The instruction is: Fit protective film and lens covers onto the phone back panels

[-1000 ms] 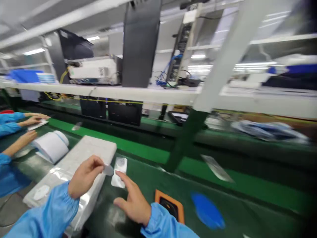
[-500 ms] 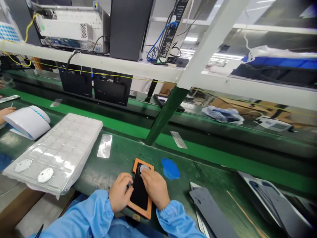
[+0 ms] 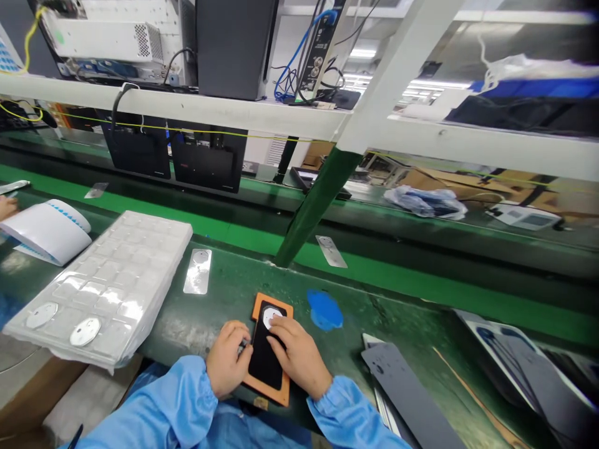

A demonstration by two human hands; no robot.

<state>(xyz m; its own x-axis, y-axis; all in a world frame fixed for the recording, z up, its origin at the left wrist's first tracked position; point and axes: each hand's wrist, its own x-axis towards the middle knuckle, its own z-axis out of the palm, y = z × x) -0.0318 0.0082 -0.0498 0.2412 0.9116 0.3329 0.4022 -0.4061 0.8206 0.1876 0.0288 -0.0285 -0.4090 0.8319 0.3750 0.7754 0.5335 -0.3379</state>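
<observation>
Closest in, two light-blue sleeves [image 3: 182,390] reach up from the bottom edge of the view to the person's hands, which work side by side over an orange-framed black jig [image 3: 264,368] lying on the green surface [image 3: 210,318]. The left hand [image 3: 227,360] is curled at the jig's left edge, thumb and fingers drawn together around something too small to make out. The right hand [image 3: 299,357] lies spread and slanted across the jig, its fingertips [image 3: 279,323] touching a white round disc [image 3: 271,317] seated in the jig's upper end.

Left of the hands lies a clear blister tray [image 3: 100,280], with two white discs [image 3: 85,331] in its near pockets. Just past the jig are a silver strip [image 3: 198,271] and a blue patch [image 3: 324,310]. At lower right lies a stack of dark grey sheets [image 3: 407,393]. At far left, a co-worker's hand [image 3: 5,207] sits beside a white roll [image 3: 47,231]. Further off, across a green belt [image 3: 374,280], a white shelf [image 3: 187,106] carries a white instrument box [image 3: 107,37] and tangled blue cables [image 3: 290,78].
</observation>
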